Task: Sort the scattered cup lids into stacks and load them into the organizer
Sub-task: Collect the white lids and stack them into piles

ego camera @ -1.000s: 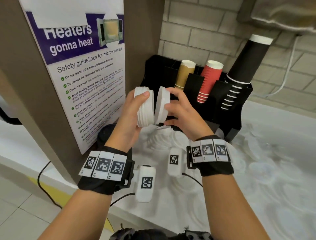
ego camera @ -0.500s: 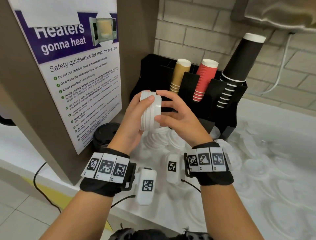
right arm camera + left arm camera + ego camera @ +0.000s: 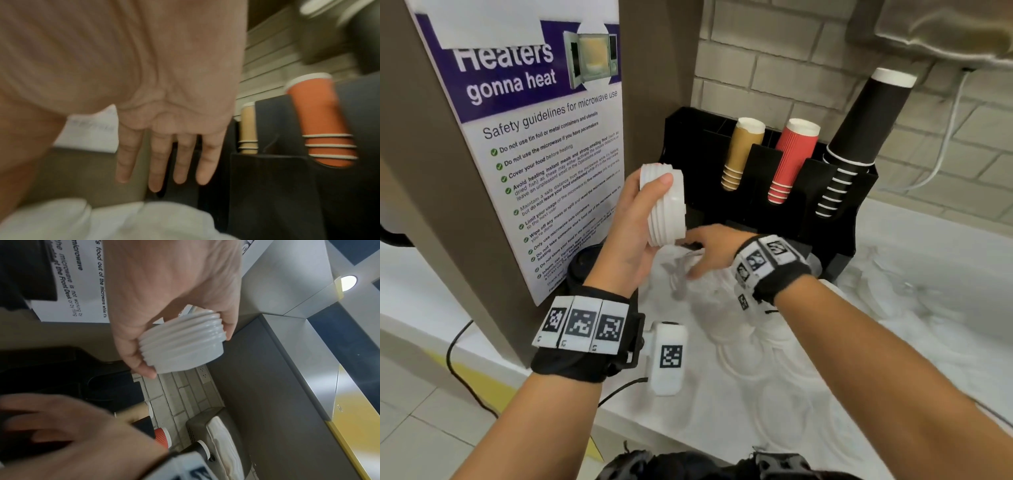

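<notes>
My left hand grips a stack of white cup lids on its side, thumb on the near edge, held up in front of the black organizer. The left wrist view shows the same lid stack between thumb and fingers of that left hand. My right hand is low over the pile of loose white lids on the counter, blurred. In the right wrist view its fingers are straight and spread above white lids, holding nothing.
The organizer holds tan cups, red cups and tall black cups. A brown cabinet side with a microwave safety poster stands at left. More white lids lie scattered across the white counter; a black lid sits by the cabinet.
The right hand pressed its few lids onto the left hand's stack, then let go and dropped down to the loose lids on the counter. The left hand keeps the joined stack raised.
</notes>
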A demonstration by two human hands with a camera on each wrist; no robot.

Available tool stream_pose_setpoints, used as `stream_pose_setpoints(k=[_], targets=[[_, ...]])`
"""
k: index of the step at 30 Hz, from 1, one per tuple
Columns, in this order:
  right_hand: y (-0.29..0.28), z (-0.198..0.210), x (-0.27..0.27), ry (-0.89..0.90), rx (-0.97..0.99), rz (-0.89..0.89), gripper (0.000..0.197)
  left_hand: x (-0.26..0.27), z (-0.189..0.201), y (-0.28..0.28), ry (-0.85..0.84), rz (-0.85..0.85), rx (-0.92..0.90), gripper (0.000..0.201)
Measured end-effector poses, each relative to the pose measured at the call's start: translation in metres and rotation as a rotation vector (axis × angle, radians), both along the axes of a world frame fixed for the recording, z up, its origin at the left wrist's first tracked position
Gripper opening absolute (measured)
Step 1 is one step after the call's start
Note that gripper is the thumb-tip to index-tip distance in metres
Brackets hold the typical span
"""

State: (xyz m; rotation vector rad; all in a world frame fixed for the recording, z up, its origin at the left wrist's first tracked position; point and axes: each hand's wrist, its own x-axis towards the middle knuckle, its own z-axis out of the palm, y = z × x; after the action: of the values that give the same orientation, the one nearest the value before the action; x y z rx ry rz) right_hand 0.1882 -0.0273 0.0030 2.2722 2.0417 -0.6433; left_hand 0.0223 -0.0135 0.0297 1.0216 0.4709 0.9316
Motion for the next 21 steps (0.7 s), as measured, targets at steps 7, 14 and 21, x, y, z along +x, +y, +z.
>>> stream_pose_setpoints(k=[7, 14, 21], targets=[[0.032, -0.043, 0.011, -0.5, -0.327, 0.176, 0.118, -0.004, -0.005, 0.003, 0.015, -0.007, -0.012, 0.05], [0.011, -0.026, 0.026, -0.29, -0.256, 0.087, 0.088, -0.011, -0.005, 0.008, 0.012, -0.004, -0.019, 0.06], [-0.011, 0.007, -0.011, -0.296, -0.158, 0.165, 0.091, -0.013, -0.003, 0.01, -0.016, -0.004, 0.007, 0.063]])
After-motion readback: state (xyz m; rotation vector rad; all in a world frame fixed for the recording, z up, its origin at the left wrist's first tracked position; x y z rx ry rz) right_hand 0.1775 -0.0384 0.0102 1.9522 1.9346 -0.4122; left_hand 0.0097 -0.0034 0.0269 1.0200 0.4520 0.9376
